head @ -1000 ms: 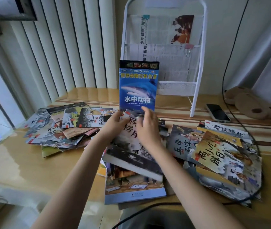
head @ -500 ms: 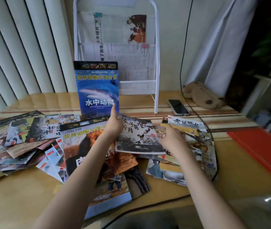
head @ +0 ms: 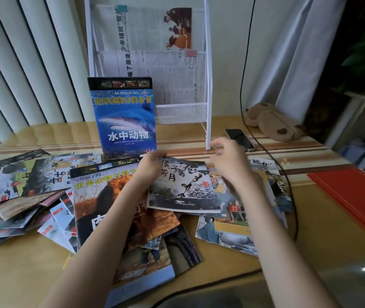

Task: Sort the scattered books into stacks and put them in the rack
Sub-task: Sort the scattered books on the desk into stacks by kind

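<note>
Head view of a sorting step at a wooden surface (head: 310, 252), with the white wire rack (head: 208, 90) as the landmark. Left hand (head: 152, 167) pinches the far left corner of the grey monkey picture book (head: 183, 187), which lies in front of the rack and overlaps the heap of thin picture books (head: 243, 210) to its right. Right hand (head: 228, 161) hovers above that heap, just in front of the rack's right leg, fingers (head: 216, 144) loosely spread and holding nothing. A blue shark encyclopedia (head: 123, 121) stands upright against the rack's lower left front; a lion encyclopedia (head: 110, 201) lies flat in front of it, and a further spread of picture books (head: 21, 187) lies well to the rack's left. To do the step well, the judgement is that the monkey book should be squared onto like-sized thin books, edges aligned, with the free hand steadying the heap so glossy covers do not slide; large encyclopedias belong in a separate stack. The black cable (head: 288, 185) crossing the right heap could snag a lifted stack. Compared with the frame half a second earlier, the right hand has released the monkey book's right edge and risen toward the rack, while the left hand keeps its grip; the book has come to rest on the heap.
</note>
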`<state>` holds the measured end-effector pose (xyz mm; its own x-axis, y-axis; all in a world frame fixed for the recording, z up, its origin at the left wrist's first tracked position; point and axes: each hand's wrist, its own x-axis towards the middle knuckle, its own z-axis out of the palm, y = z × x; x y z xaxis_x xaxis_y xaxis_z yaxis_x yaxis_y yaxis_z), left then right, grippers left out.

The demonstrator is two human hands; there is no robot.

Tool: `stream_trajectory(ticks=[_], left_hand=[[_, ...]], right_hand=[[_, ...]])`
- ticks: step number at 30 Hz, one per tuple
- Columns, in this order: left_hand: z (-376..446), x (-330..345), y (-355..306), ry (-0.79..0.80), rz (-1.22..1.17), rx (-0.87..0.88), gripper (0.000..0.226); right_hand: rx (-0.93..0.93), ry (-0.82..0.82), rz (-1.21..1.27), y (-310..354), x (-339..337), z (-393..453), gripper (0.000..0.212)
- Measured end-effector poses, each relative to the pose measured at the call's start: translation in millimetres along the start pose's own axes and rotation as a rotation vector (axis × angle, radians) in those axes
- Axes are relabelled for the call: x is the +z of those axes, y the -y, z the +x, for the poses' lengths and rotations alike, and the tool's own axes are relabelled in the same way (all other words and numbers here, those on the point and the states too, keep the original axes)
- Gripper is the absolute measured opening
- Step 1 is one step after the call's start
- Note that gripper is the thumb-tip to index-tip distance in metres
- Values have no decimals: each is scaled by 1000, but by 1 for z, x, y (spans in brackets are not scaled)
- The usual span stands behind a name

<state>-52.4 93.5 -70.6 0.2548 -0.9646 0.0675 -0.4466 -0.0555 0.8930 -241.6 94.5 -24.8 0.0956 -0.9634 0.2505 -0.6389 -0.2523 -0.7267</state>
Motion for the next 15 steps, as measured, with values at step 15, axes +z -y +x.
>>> stream_trajectory(ticks=[15], left_hand=[[-5, -12, 8, 178, -568, -120, 30]], right_hand=[[5, -39, 330, 1, 72, 0, 34]])
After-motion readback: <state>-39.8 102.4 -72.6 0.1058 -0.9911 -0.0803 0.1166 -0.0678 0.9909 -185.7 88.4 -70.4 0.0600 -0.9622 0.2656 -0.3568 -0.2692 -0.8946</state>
